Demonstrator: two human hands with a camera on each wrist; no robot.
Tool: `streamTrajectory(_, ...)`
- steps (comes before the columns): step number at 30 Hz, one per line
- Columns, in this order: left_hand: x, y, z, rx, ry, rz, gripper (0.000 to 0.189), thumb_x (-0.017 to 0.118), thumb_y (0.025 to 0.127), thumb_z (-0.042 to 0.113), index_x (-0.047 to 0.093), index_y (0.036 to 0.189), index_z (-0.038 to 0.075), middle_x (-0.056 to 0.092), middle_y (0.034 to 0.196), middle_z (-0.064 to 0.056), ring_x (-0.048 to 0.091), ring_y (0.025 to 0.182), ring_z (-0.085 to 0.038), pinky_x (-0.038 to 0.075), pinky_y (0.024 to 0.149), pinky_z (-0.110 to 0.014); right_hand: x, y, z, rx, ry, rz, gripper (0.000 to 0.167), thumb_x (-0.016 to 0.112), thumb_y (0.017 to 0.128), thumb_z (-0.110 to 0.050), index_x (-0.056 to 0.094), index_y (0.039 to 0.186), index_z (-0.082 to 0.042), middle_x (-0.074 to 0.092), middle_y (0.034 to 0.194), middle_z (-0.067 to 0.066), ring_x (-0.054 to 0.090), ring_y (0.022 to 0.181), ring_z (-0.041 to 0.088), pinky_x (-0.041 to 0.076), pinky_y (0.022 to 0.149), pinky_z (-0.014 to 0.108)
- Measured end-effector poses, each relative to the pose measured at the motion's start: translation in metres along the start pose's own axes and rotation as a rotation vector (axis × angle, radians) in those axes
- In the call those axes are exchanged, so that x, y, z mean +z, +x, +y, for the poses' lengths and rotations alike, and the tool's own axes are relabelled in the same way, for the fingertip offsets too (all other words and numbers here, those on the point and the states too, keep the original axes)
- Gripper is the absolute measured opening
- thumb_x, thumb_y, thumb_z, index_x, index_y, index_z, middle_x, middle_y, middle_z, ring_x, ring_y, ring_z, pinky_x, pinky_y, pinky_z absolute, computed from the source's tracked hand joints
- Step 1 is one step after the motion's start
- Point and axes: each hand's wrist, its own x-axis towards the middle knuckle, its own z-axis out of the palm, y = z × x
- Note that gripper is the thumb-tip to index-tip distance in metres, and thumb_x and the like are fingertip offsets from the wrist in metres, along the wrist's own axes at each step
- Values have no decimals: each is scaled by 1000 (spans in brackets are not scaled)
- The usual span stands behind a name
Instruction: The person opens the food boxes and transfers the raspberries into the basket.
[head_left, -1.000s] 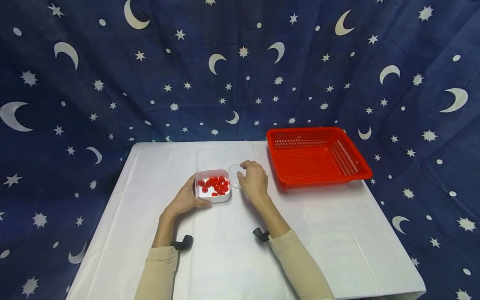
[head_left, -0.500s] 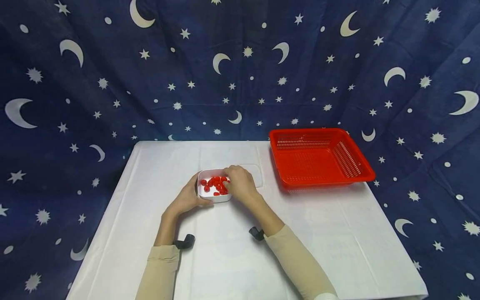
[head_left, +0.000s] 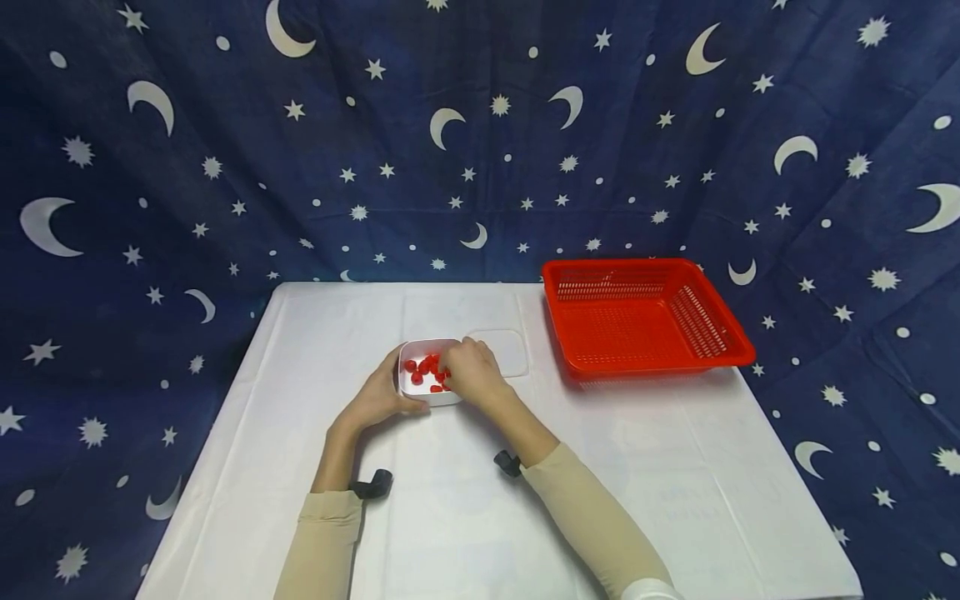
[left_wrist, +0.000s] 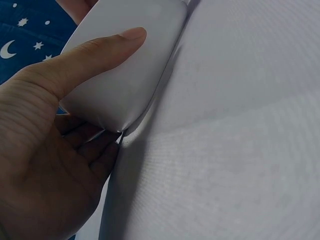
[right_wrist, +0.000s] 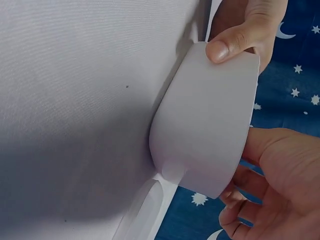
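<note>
A white box [head_left: 431, 399] with small red berry-like pieces [head_left: 417, 377] in it stands on the table in the head view. My left hand [head_left: 377, 395] grips its left end; in the left wrist view the thumb lies along the near wall of the box [left_wrist: 130, 70] and the other fingers go round the end. My right hand [head_left: 472, 371] reaches over the right end, with its fingertips down inside among the red pieces. From the right wrist view, the right hand [right_wrist: 280, 172] has several curled fingers, while the thumb tip is hidden behind the wall. Whether it pinches a piece is hidden.
A clear flat lid [head_left: 507, 353] lies on the white table just right of the box, partly behind my right hand. Farther right, a red perforated basket [head_left: 637, 367] stands near the table's right edge. A dark blue moon-and-star curtain [head_left: 480, 142] hangs behind.
My right hand has moved left from over the clear lid to the box, and its fingers have gone down among the red pieces. My left hand keeps its grip on the box.
</note>
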Motion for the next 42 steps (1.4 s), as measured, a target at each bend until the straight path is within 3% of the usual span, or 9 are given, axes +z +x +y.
streamTrajectory(21,1,0,-1,-23,2,4,124,101,65,27,26,164,16,45,160,-6,43,147,-29,32,122,-58,5,7,-3,15,-48,-64,23,88,82,-23,73,65,-21,64,64,-8,58,80,18,41,70,33)
streamTrajectory(42,2,-1,0,-58,23,11,125,100,65,32,26,165,17,43,161,-7,40,148,-31,32,122,-58,6,8,-1,23,24,-69,26,82,81,-11,67,61,-17,58,60,-7,55,75,17,42,67,31)
